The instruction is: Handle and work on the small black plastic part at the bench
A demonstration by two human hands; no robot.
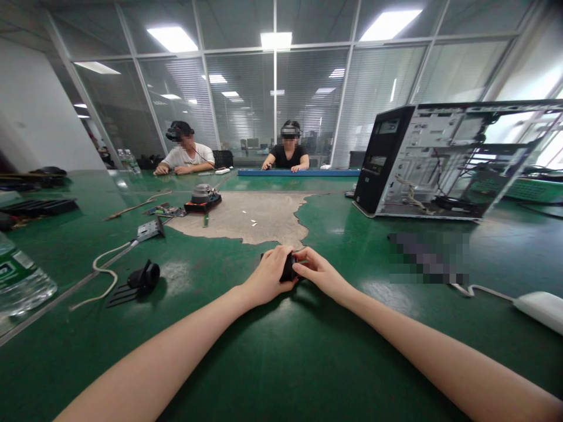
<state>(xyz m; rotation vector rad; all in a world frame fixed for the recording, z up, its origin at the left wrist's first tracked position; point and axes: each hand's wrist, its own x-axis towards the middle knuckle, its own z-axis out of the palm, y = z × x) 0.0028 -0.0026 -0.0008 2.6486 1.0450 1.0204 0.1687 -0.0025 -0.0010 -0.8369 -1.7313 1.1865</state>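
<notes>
A small black object (288, 268) is low over the green table (264, 363), just in front of the bare brown patch. My left hand (271, 272) wraps over it from the left, fingers closed round it, and covers much of it. From the right, my right hand (317, 271) holds its near side between thumb and bent fingers. What the object is cannot be made out. A black part with a round end and flat slats (139, 283) lies to the left of my hands.
An open computer case (387, 164) stands at the right. Left are a bottle (24, 278), a metal bracket with a cable (149, 230) and a black-and-red part (203, 201). A white device (540, 310) lies right. Two people sit across the table.
</notes>
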